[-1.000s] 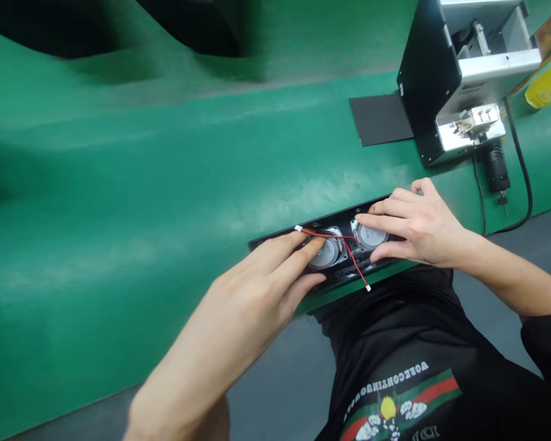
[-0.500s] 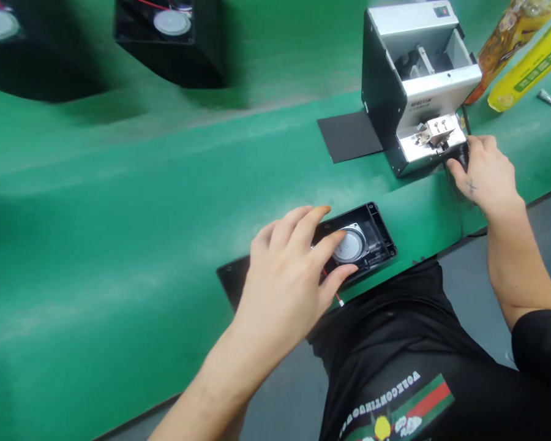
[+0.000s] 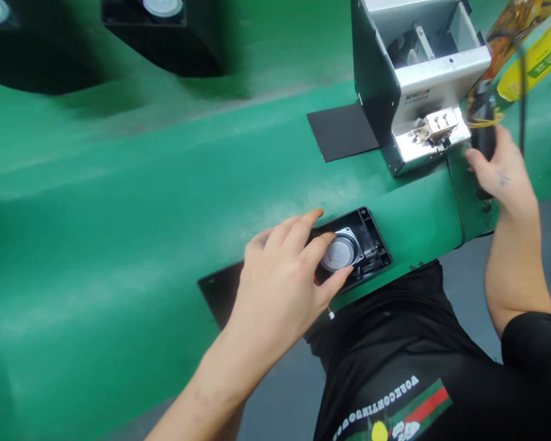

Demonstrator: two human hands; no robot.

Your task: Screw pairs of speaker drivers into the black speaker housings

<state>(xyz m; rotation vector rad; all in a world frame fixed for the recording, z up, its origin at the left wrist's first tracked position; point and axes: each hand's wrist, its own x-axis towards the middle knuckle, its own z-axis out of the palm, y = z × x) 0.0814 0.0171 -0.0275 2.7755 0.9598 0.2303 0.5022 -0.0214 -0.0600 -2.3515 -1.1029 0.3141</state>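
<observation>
A long black speaker housing (image 3: pixel 375 236) lies on the green mat near the table's front edge, its inside facing up. A round silver-grey speaker driver (image 3: pixel 338 253) is set in it, and a red wire with a white plug (image 3: pixel 331 315) hangs out at the near side. My left hand (image 3: pixel 287 266) lies across the housing, thumb on the near side and fingers on the far side, and hides its middle. My right hand (image 3: pixel 505 162) is wrapped round a black electric screwdriver (image 3: pixel 485 144) with a yellow band, held tip toward me beside the screw feeder (image 3: pixel 422 92).
Two black housings (image 3: pixel 202 46) with round drivers stand at the back left. A flat black plate (image 3: pixel 342 131) lies left of the feeder. Behind it on the right are an amber bottle (image 3: pixel 517 30) and a yellow bottle (image 3: pixel 535 58). A thin cable (image 3: pixel 457 202) runs to the table edge.
My right hand has moved right, away from the feeder's front, and the screwdriver with its cord now shows in it. My left hand and the housing have shifted slightly left.
</observation>
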